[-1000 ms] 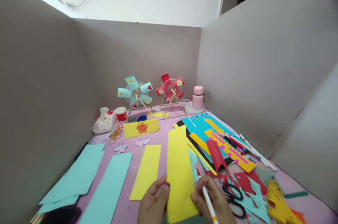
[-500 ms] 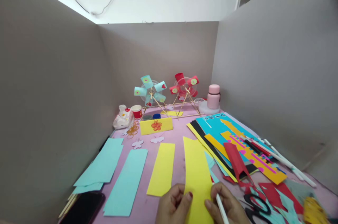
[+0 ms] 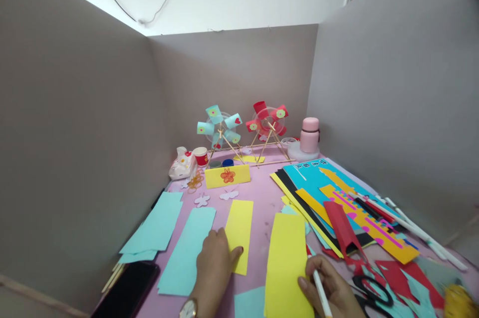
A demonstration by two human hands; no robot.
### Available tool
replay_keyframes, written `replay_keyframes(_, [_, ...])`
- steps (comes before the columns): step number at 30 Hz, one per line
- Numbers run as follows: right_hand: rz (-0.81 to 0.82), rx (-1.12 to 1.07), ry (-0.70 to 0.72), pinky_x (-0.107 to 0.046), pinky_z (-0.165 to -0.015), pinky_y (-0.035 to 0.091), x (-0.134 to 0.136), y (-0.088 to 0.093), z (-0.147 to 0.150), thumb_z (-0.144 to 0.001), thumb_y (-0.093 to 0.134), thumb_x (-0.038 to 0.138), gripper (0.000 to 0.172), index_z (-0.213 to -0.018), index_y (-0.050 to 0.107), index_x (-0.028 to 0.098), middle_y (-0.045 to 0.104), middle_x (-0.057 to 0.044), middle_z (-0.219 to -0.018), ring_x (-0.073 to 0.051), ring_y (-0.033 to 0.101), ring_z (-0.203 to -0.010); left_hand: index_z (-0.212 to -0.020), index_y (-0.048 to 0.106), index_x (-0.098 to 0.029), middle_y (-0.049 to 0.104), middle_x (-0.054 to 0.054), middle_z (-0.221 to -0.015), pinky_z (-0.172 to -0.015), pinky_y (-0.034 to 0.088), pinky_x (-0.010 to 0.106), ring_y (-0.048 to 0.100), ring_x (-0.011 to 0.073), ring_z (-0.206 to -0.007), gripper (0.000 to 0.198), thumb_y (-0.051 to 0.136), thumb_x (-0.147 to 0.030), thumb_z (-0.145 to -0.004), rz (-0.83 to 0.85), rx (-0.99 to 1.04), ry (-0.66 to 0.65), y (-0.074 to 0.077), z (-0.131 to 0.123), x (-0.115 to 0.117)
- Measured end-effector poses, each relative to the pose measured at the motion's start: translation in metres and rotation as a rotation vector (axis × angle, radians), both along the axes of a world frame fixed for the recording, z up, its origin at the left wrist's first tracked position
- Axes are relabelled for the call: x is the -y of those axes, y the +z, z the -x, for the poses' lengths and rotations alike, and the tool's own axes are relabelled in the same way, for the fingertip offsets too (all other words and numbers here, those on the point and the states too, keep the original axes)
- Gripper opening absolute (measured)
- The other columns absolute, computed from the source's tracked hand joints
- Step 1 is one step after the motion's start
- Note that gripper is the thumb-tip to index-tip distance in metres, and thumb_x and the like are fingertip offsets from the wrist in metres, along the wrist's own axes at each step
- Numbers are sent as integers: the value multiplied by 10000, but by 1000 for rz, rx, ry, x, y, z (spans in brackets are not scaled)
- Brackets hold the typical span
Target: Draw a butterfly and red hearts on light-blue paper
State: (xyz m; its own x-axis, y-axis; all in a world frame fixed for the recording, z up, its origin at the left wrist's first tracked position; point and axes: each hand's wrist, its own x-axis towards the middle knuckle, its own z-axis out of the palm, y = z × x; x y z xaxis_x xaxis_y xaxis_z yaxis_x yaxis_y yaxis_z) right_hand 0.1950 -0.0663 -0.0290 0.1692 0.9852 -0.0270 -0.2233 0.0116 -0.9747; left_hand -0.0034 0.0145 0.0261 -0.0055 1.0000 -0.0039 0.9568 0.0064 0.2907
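Marker [image 3: 321, 289] partly hidden by right hand [image 3: 335, 286], watch [image 3: 188, 309] cropped below

Gold-rimmed, pale-dialled watch [image 3: 188, 308] at the left wrist [image 3: 202, 298], dark red thumbnail polish [image 3: 241, 249]

head | looks from above pink tabletop [image 3: 260, 192] | forward and downward | close

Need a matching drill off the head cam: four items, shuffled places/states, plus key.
Items
1. Left hand
2. Right hand
3. Pink bottle
4. Phone

Places/states
A. Lies flat at the near left
B. Holds a white pen
C. Has a watch at its wrist
D. Stands upright toward the back right

Pairs: 1-C, 2-B, 3-D, 4-A
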Motion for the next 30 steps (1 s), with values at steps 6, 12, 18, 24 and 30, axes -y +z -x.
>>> replay_keyframes(6, [-11, -30, 24, -218, -457, 140, -4, -5, 0, -689, 658, 618, 457, -728, 426, 226, 289, 102, -531, -79, 215, -470, -955, 505, -166, 615, 113, -910, -688, 347, 337, 583, 290, -869, 196, 471, -245, -780, -12, 88, -26, -4, 18, -7])
replay_keyframes(12, [0, -55, 35, -207, -459, 152, -6, -3, 0, -670, 675, 621, 472, -741, 432, 223, 307, 103, -537, -79, 230, -470, -696, 407, -243, 529, 2, -665, -615, 304, 302, 518, 219, -668, 107, 384, -253, -799, -45, 368, -5, -8, 26, -11])
replay_keyframes(18, [-13, -63, -31, -190, -481, 238, -4, 14, -1, -654, 716, 576, 429, -740, 495, 218, 402, 79, -551, -94, 325, -486, -821, 434, -229, 474, -61, -578, -516, 324, 253, 489, 163, -530, 216, 428, -437, -766, 59, 819, 25, -6, 37, -14])
replay_keyframes(24, [-44, -27, -98, -198, -474, 300, -5, 37, 2, -604, 789, 484, 356, -708, 552, 239, 448, 62, -552, -119, 390, -500, -749, 468, -207, 444, -94, -520, -478, 293, 209, 430, 102, -460, 205, 561, -380, -691, 187, 1135, 40, 4, 33, 8])
replay_keyframes(30, [-70, -144, -21, -210, -471, 338, -13, 61, 21, -671, 739, 492, 335, -763, 524, 252, 492, 53, -584, -127, 443, -503, -722, 507, -209, 562, -59, -589, -526, 344, 208, 515, 114, -536, 105, 582, -281, -708, 310, 1366, 57, 11, 11, 34])
